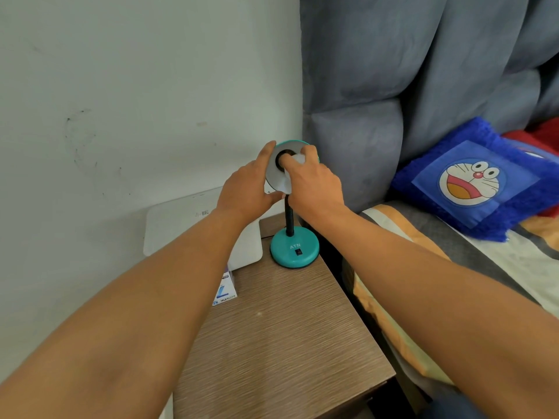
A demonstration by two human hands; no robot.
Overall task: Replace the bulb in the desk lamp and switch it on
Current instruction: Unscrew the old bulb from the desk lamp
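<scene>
My left hand (245,192) is gripping the rim of the teal desk lamp (294,248) shade (273,172). My right hand (311,182) is closing around the white bulb (298,159) at the socket, above the wooden desk (281,334).

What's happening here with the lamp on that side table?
A person is working on the teal desk lamp on the wooden bedside table. The left hand steadies the tilted shade, while the right hand holds a white bulb at the socket. A small bulb box lies nearby.
</scene>
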